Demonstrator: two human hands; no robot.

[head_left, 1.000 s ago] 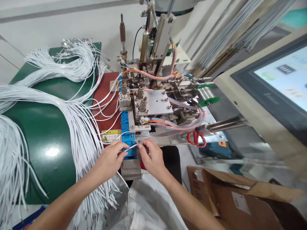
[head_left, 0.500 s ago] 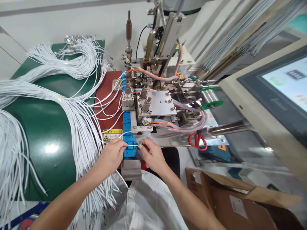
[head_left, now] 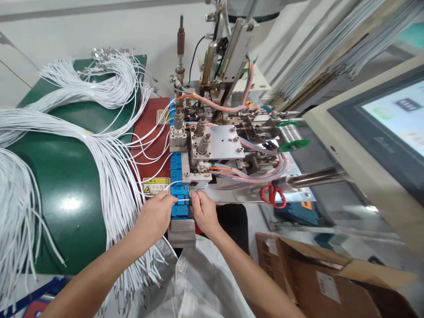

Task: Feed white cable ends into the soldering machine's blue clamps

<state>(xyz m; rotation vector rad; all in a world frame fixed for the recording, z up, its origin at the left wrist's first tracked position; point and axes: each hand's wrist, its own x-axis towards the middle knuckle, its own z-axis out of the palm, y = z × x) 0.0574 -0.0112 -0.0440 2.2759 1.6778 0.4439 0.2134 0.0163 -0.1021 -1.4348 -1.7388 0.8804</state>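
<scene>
A white cable (head_left: 183, 200) lies across one of the blue fixture blocks (head_left: 179, 210) on the machine's front edge. My left hand (head_left: 158, 215) pinches this cable at the left side of the block. On the other side, my right hand (head_left: 204, 213) is closed with its thumb against the block's edge, at the cable's end. The cable's tip is hidden by those fingers, so I cannot make out what they hold. Another white cable (head_left: 175, 183) enters the block just above.
Bundled white cables (head_left: 109, 185) spread over a green mat (head_left: 66, 229) at left. Behind the blocks stands the machine with a metal plate (head_left: 217, 143) and a solder wire spool (head_left: 293, 137). Red-handled scissors (head_left: 273, 195), a screen (head_left: 397, 110) and a cardboard box (head_left: 318, 282) are at right.
My right hand's fingers have curled in closer, with the thumb now upright at the block's edge. My left hand keeps its pinch on the cable. The view has shifted slightly.
</scene>
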